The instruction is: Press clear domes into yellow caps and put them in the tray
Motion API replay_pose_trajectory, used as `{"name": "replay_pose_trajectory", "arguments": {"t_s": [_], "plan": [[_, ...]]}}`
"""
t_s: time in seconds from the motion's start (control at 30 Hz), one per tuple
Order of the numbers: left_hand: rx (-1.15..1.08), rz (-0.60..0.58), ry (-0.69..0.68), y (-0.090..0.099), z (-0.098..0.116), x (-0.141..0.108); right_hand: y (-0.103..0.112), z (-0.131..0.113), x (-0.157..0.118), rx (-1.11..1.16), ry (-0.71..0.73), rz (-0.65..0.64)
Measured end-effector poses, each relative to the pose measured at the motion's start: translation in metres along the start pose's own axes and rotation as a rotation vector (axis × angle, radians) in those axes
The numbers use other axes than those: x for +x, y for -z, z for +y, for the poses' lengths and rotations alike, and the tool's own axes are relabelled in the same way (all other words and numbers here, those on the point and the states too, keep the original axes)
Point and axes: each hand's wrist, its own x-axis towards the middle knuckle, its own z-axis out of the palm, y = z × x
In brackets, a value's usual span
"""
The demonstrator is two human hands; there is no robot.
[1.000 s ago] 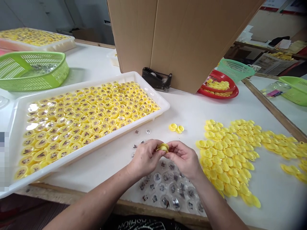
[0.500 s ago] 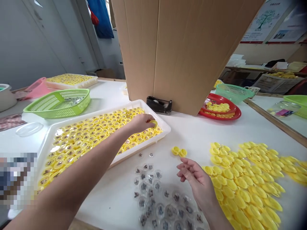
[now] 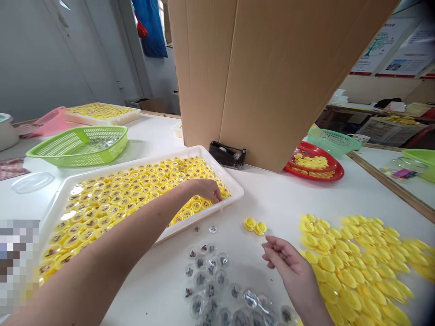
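Observation:
My left hand [image 3: 209, 189] reaches into the white tray [image 3: 234, 184], fingers bent down and together at its near right corner. What its fingertips hold, if anything, is hidden. Rows of round yellow cases [image 3: 117, 192] with small printed pictures fill the tray. Over the table, my right hand [image 3: 288, 260] hovers with loosely curled fingers, slightly apart and holding nothing. Just beyond it lie a few yellow round pieces [image 3: 249, 223]. Clear discs with printed pictures [image 3: 211, 266] are scattered to its left; many open yellow shells [image 3: 350, 269] spread out on its right.
A tall cardboard box [image 3: 265, 81] stands behind the tray, with a black tape dispenser [image 3: 227, 155] at its foot. Green basket [image 3: 78, 147] sits back left; stacked red plates [image 3: 316, 165] hold more yellow pieces at right. A clear lid [image 3: 33, 182] lies left of the tray.
My left hand has lowered toward the tray's near right corner; the yellow round case it held is no longer visible between its fingers. My right hand stays nearly still.

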Motion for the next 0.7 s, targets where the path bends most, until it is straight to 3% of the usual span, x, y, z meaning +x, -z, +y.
{"name": "replay_pose_trajectory", "arguments": {"t_s": [0.07,0.2,0.37,0.43,0.5,0.6,0.7], "plan": [[0.009,0.026,-0.023,-0.004,-0.002,-0.003,0.009,-0.003,0.009,-0.170,0.057,0.032],[0.045,0.150,-0.026,-0.007,0.004,-0.016,0.019,-0.007,0.034,-0.721,0.308,0.013],[0.059,0.512,0.003,-0.020,0.046,-0.061,0.008,-0.009,0.062,-0.839,0.389,-0.137],[-0.016,0.616,-0.031,-0.037,0.066,-0.085,0.005,-0.008,0.065,-0.860,0.388,-0.181],[-0.137,0.636,-0.044,-0.062,0.080,-0.104,0.006,-0.006,0.061,-0.880,0.358,-0.203],[-0.420,0.587,0.054,-0.104,0.091,-0.115,0.007,-0.010,0.043,-0.899,0.299,-0.224],[-0.914,0.455,0.165,-0.141,0.094,-0.109,-0.002,-0.028,0.016,-0.860,0.283,-0.250]]}}
